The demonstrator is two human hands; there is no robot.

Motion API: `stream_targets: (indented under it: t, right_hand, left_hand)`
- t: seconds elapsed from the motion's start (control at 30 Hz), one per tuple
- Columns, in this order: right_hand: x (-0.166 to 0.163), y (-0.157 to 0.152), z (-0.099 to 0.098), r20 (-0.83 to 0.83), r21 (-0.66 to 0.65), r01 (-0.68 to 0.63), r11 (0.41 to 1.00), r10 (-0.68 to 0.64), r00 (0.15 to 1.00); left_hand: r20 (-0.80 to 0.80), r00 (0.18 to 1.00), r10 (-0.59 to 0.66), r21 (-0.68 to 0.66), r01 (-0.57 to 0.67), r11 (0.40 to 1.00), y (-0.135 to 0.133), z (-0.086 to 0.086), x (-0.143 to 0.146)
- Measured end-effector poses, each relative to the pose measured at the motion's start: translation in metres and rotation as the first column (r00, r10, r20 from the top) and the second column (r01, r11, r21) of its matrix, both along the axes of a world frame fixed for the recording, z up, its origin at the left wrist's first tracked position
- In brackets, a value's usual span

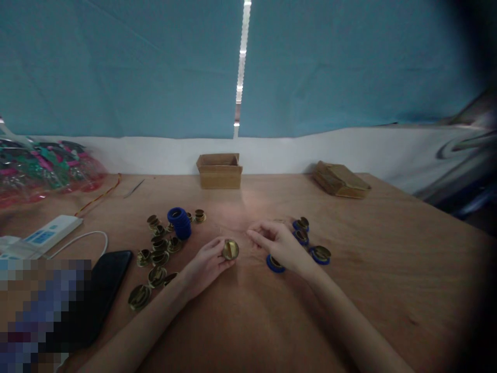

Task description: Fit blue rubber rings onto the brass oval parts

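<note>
My left hand (207,264) is closed around a round brass fitting (230,249), held just above the wooden table (388,259). My right hand (281,243) hovers a little to the right of it, fingers loosely curled and pointing at the fitting, with nothing visible in them. A stack of blue rings (179,222) stands to the left, beside several loose brass fittings (155,254). Several brass fittings with blue rings on them (310,243) lie right of and under my right hand.
An open cardboard box (219,170) and a flat brown packet (340,179) sit at the table's far edge. A black phone (104,285), a white device with a cable (50,232) and a bag of coloured items (42,166) lie at the left.
</note>
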State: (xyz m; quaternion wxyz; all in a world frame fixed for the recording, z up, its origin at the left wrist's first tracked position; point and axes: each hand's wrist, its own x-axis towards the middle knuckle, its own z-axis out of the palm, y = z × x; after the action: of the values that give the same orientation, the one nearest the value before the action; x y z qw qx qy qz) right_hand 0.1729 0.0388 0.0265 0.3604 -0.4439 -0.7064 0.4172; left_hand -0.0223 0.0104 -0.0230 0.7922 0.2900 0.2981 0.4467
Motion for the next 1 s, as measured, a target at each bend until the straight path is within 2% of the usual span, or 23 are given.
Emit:
stream_targets:
  t: [0.17, 0.23, 0.33, 0.5, 0.6, 0.7, 0.9, 1.0]
  right_hand:
    - [-0.005, -0.009, -0.008, -0.075, -0.010, 0.025, 1.000, -0.026, 0.997]
    - [-0.006, -0.013, -0.007, -0.137, -0.116, 0.012, 0.993, -0.028, 0.990]
    - [-0.009, -0.019, -0.005, -0.281, -0.322, -0.072, 0.944, -0.023, 0.960]
    - [-0.019, -0.021, -0.010, -0.475, -0.463, -0.202, 0.863, -0.049, 0.879]
    - [-0.023, -0.021, -0.014, -0.532, -0.485, -0.257, 0.836, -0.049, 0.845]
    - [-0.026, -0.022, -0.017, -0.531, -0.484, -0.250, 0.839, -0.054, 0.846]
    - [-0.028, -0.023, -0.019, -0.521, -0.508, -0.258, 0.822, -0.055, 0.852]
    - [-0.028, -0.022, -0.021, -0.538, -0.494, -0.256, 0.831, -0.061, 0.841]
  left_hand:
    - [0.059, 0.998, 0.017, 0.071, -0.021, 0.997, -0.001, -0.004, -0.001]
    - [0.055, 0.998, 0.028, 0.086, -0.033, 0.996, -0.002, -0.003, -0.001]
    - [0.016, 0.999, 0.042, 0.113, -0.044, 0.993, -0.004, 0.001, -0.001]
    - [-0.051, 0.997, 0.064, 0.195, -0.052, 0.979, -0.003, 0.004, -0.002]
    - [-0.036, 0.996, 0.085, 0.239, -0.073, 0.968, -0.002, 0.002, -0.002]
    - [-0.035, 0.995, 0.089, 0.286, -0.075, 0.955, -0.001, 0.001, -0.003]
    - [-0.144, 0.985, 0.096, 0.321, -0.045, 0.946, -0.005, 0.004, -0.004]
    - [-0.187, 0.975, 0.119, 0.332, -0.051, 0.942, -0.005, 0.007, -0.004]
